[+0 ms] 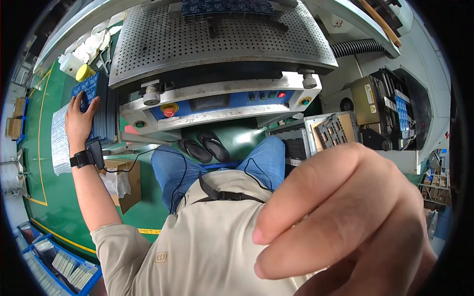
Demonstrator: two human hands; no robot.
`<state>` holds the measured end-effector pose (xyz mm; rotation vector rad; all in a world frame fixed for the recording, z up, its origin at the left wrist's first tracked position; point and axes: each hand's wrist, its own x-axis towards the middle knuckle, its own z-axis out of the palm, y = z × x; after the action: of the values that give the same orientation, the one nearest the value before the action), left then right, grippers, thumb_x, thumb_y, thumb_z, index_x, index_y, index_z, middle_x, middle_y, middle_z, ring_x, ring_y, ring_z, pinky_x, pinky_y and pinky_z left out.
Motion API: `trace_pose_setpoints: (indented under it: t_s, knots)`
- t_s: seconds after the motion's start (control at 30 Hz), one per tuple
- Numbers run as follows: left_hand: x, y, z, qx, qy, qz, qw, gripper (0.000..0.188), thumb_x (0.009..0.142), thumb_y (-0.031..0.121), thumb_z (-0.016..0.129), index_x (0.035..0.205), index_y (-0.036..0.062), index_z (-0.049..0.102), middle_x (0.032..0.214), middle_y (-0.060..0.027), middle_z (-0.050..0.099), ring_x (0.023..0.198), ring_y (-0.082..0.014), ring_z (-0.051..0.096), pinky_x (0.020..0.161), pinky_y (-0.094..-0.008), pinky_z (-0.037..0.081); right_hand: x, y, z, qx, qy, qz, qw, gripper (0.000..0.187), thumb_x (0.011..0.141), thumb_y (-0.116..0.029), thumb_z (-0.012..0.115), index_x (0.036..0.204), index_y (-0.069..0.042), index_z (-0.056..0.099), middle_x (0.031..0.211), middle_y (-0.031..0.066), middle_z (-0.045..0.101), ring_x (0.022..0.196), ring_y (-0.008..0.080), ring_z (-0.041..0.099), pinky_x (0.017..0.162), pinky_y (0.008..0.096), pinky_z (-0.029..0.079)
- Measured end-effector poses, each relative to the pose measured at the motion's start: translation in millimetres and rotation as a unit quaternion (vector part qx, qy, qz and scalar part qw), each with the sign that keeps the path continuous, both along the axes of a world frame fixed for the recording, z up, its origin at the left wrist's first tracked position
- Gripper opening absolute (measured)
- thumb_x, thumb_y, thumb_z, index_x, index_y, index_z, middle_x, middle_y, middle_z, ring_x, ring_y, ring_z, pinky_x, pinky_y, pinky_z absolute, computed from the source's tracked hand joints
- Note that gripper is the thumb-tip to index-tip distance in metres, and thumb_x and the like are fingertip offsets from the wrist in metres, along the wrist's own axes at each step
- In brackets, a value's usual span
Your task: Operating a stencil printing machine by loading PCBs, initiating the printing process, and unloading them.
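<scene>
My left hand point(80, 120) rests on a tall stack of blue circuit boards point(105, 116), beside the machine's left end. Its fingers are spread over the top and edge of the stack, not closed around it. A black wrist strap point(87, 157) with a cable sits on that arm. Very near the camera, my right hand point(345, 212) is raised with bent fingers, two fingertips pointing left. Its thumb and palm are hidden, so I cannot see whether anything is inside.
Ahead stands a machine with a perforated metal top point(217, 42), bearing a blue board panel point(224, 7), and a control panel with a red emergency button point(169, 109). White bubble wrap point(61, 140) adjoins the stack. A cardboard box point(129, 185) and black slippers point(212, 146) lie on the floor.
</scene>
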<state>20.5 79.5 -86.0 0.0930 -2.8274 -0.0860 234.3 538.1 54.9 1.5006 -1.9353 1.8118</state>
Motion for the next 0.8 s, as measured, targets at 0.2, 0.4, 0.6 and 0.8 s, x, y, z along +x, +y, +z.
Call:
trace_pose_setpoints:
  t_s: [0.2, 0.4, 0.6, 0.8]
  knots:
    - [6, -8, -3, -0.012, -0.002, 0.012, 1.0, 0.073, 0.086, 0.066, 0.063, 0.14, 0.0176, 0.057, 0.148, -0.0151, 0.051, 0.133, -0.0387, 0.05, 0.11, -0.0467, 0.04, -7, -6, -11, -0.017, -0.003, 0.032, 0.999, 0.024, 0.09, -0.002, 0.066, 0.113, -0.007, 0.067, 0.104, 0.017, 0.073, 0.075, 0.0233, 0.067, 0.069, 0.0327, 0.055]
    - [2, 4, 0, -0.013, 0.001, 0.018, 1.0, 0.074, 0.085, 0.067, 0.063, 0.141, 0.0198, 0.057, 0.149, -0.014, 0.05, 0.134, -0.0384, 0.048, 0.109, -0.0492, 0.04, 14, -29, -68, -0.084, -0.442, -0.12, 0.885, 0.017, 0.095, -0.005, 0.064, 0.111, 0.001, 0.066, 0.094, 0.0115, 0.07, 0.075, 0.0169, 0.064, 0.07, 0.0309, 0.053]
    - [7, 2, 2, -0.014, -0.006, 0.029, 0.999, 0.074, 0.085, 0.068, 0.062, 0.142, 0.0225, 0.056, 0.151, -0.0128, 0.048, 0.136, -0.0376, 0.046, 0.108, -0.0524, 0.04, 4, -35, -132, -0.234, -0.581, -0.153, 0.764, 0.015, 0.096, -0.008, 0.064, 0.109, -0.001, 0.067, 0.085, 0.0056, 0.065, 0.07, 0.0126, 0.058, 0.067, 0.0283, 0.048]
    - [9, 4, 4, -0.017, 0.003, 0.028, 0.999, 0.072, 0.086, 0.066, 0.063, 0.142, 0.0215, 0.056, 0.15, -0.0135, 0.049, 0.135, -0.0372, 0.047, 0.109, -0.0497, 0.04, 3, -39, -139, -0.252, -0.582, -0.167, 0.755, 0.013, 0.095, -0.007, 0.066, 0.106, -0.002, 0.067, 0.082, 0.0045, 0.064, 0.069, 0.0121, 0.056, 0.065, 0.0277, 0.047]
